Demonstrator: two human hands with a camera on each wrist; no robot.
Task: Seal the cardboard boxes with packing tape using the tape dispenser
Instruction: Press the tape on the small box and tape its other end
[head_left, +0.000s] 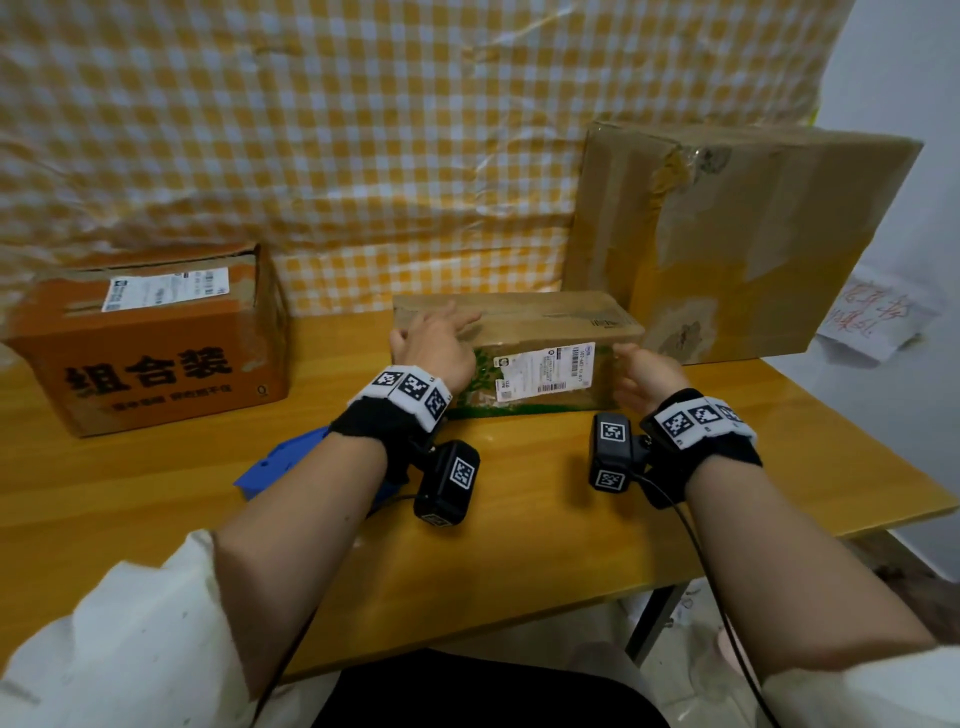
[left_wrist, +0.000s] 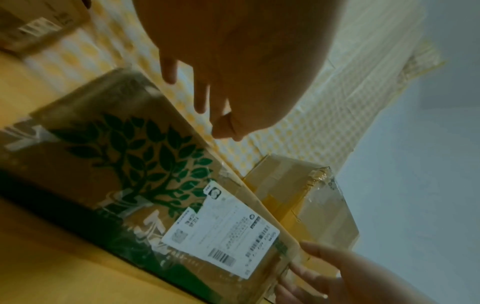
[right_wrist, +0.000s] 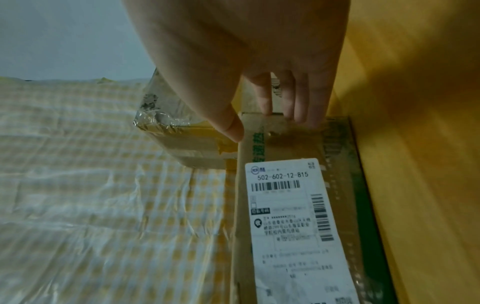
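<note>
Positioning step: my left hand (head_left: 436, 343) and right hand (head_left: 647, 376), fingers relaxed and gripping nothing, bracket the leaf-printed box (head_left: 524, 353) mid-table; next I must fetch the blue tape dispenser (head_left: 280, 465).

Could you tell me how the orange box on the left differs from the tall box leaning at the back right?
The orange box rests flat on the table; the tall box stands on edge, tilted back toward the wall. The orange box is bright orange with bold black characters; the tall box is plain brown, patched with glossy tape. The orange box carries a white shipping label on top; the tall box shows none. Both are worn cardboard, and neither hand touches them.
</note>
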